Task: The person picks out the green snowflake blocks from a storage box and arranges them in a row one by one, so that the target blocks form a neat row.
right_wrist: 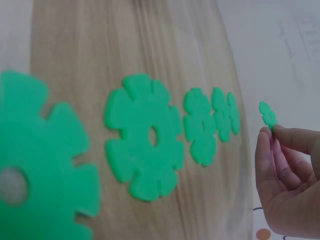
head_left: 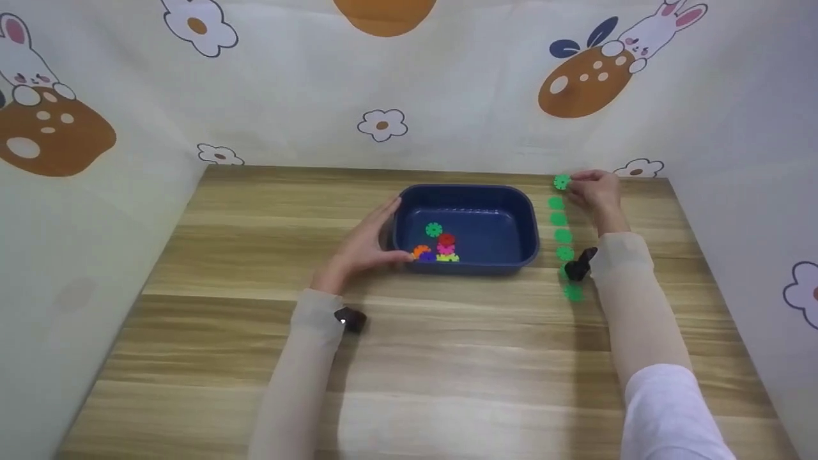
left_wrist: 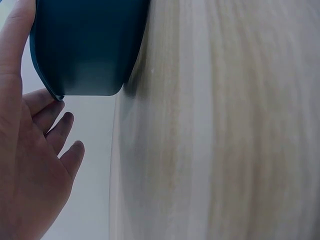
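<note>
In the head view my right hand [head_left: 597, 190] pinches a green snowflake disc [head_left: 562, 183] at the far end of a row of green snowflake discs. In the right wrist view, thumb and fingertips hold the green disc by its lower edge, above the wooden surface. My left hand [head_left: 364, 243] touches the left end of a dark blue bin [head_left: 473, 268], thumb near the front corner and fingers along the left rim. The left wrist view shows those fingers loosely spread against the rim. Inside the bin lie a green disc [head_left: 434, 229], a red disc [head_left: 447, 239] and other coloured discs.
Several green discs [head_left: 563, 236] lie in a line to the right of the bin, partly under the right wrist camera [head_left: 580, 265]. A patterned cloth wall [head_left: 294, 115] stands behind the wooden table [head_left: 447, 358], with more cloth at both sides.
</note>
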A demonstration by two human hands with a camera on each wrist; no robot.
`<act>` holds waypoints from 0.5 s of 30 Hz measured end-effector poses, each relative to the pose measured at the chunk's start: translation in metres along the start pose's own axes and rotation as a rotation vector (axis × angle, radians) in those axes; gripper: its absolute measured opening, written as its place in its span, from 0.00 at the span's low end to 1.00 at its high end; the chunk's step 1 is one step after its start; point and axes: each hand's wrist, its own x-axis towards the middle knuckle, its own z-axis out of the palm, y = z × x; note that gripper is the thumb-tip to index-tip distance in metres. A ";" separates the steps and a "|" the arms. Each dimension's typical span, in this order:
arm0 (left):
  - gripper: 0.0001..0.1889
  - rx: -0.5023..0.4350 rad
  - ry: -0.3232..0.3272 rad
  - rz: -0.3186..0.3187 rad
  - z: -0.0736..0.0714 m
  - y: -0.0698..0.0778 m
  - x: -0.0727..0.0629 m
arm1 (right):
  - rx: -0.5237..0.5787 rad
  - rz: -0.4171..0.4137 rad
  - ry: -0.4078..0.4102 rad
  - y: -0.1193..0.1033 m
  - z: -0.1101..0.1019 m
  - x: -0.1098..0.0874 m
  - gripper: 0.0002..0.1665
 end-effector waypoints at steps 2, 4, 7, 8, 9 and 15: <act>0.59 -0.004 -0.003 0.000 0.000 0.000 0.000 | 0.013 0.016 -0.005 0.002 0.002 0.000 0.13; 0.59 -0.004 -0.004 -0.003 0.000 0.000 -0.001 | 0.002 0.023 -0.006 0.004 0.003 0.001 0.16; 0.59 -0.006 -0.004 -0.008 0.000 0.000 -0.001 | -0.024 0.024 0.002 0.007 0.004 0.002 0.18; 0.59 -0.003 -0.002 -0.007 0.000 0.000 -0.001 | -0.028 0.020 0.008 0.007 0.004 0.002 0.19; 0.59 0.000 -0.001 -0.004 0.000 0.000 -0.001 | -0.031 0.013 0.014 0.007 0.005 0.002 0.19; 0.59 0.007 0.012 0.017 0.000 -0.001 0.000 | -0.067 -0.006 0.034 0.008 0.006 0.006 0.19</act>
